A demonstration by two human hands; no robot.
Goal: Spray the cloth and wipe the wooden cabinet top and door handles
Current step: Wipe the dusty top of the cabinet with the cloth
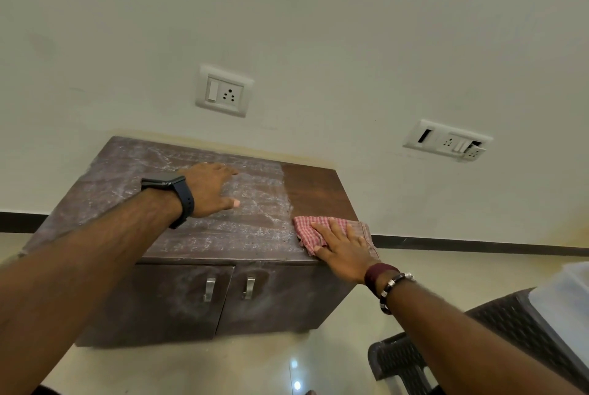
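Head view, looking down on the wooden cabinet (pixel 197 203) against the wall. My right hand (pixel 342 249) lies flat on the red-checked cloth (pixel 314 227), fingers (pixel 331 228) straight and spread, pressing it to the cabinet top at the front right corner; nothing is curled round it. Cloth is bunched, partly under my palm, its right edge near the top's corner. My left hand (pixel 208 189) rests flat on the middle of the top, fingers released and pointing toward the wall, dark watch (pixel 169 185) on the wrist. Top surface: left and middle parts grey with dusty streaks, a strip at the right rear clean dark brown. Two metal door handles (pixel 209 289) sit side by side on the front doors, which look smudged. Two socket plates (pixel 223 91) on the wall above. Dark woven chair (pixel 497 340) at lower right.
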